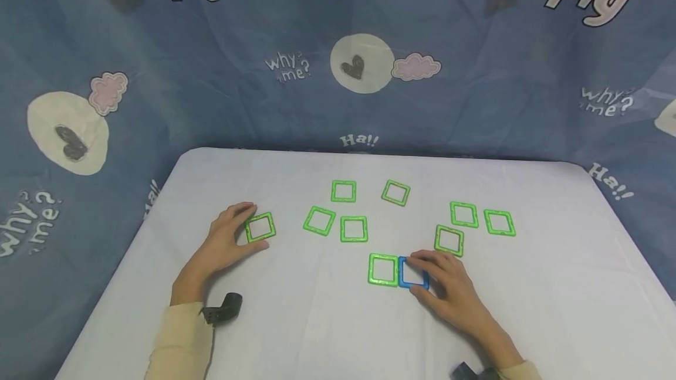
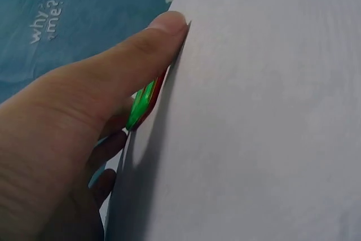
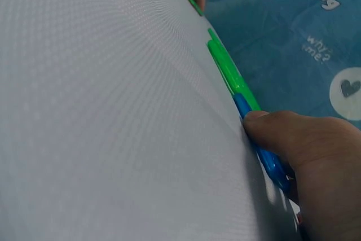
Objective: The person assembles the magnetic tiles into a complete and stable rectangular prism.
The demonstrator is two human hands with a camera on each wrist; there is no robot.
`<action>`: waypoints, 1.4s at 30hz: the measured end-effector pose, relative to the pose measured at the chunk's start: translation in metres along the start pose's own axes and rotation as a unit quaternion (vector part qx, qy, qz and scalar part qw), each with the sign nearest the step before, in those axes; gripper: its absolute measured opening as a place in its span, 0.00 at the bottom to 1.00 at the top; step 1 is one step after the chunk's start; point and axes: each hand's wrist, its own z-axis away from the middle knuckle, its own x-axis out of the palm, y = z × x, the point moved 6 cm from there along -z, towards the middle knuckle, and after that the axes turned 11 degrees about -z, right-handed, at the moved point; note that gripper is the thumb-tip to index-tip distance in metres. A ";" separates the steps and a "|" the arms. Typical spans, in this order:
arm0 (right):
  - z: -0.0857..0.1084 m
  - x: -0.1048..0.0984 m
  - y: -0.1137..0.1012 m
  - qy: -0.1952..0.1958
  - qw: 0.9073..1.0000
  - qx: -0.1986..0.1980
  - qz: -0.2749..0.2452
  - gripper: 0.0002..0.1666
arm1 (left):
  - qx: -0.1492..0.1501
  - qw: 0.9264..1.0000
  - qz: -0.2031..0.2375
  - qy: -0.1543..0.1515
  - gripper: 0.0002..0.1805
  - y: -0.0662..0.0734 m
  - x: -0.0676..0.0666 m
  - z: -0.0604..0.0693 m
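My left hand holds a green square magnetic tile at the left of the table, thumb at its near edge and fingers at its far left corner. In the left wrist view a red edge shows beneath that green tile. My right hand pinches a blue square magnetic tile between thumb and fingers. The blue tile lies flat, its left side against another green tile. From the right wrist, the thumb rests on the blue tile's near edge; the other fingers are mostly hidden.
Several green square frames lie scattered beyond the hands, among them a far one, a tilted one and one just past my right fingers. The white-covered table ends at a blue printed cloth.
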 end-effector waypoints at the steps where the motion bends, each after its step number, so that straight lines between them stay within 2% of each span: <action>1: 0.000 0.000 -0.001 0.005 1.000 -0.007 0.000 0.30 | -0.001 1.000 0.000 -0.001 0.50 -0.001 0.000 0.000; 5: 0.000 -0.001 -0.001 0.019 1.000 -0.021 0.001 0.30 | -0.001 1.000 0.011 -0.007 0.51 -0.004 0.002 0.001; 9: 0.001 0.000 0.000 0.011 1.000 -0.012 0.006 0.30 | -0.004 1.000 0.023 -0.010 0.51 -0.006 0.000 0.002; 19: -0.002 0.000 0.001 -0.008 1.000 0.011 0.009 0.31 | -0.003 0.999 0.032 0.002 0.44 -0.010 -0.006 0.001; 31: 0.000 0.003 0.001 -0.008 1.000 0.007 0.000 0.30 | -0.008 0.998 0.046 0.030 0.38 -0.017 -0.003 0.004; 37: -0.001 0.002 0.001 -0.007 1.000 0.003 0.005 0.30 | -0.028 0.996 0.059 0.061 0.36 -0.019 -0.007 0.007; 42: -0.001 0.001 0.001 -0.005 1.000 0.002 0.006 0.30 | -0.020 0.994 0.068 0.086 0.35 -0.019 -0.008 0.007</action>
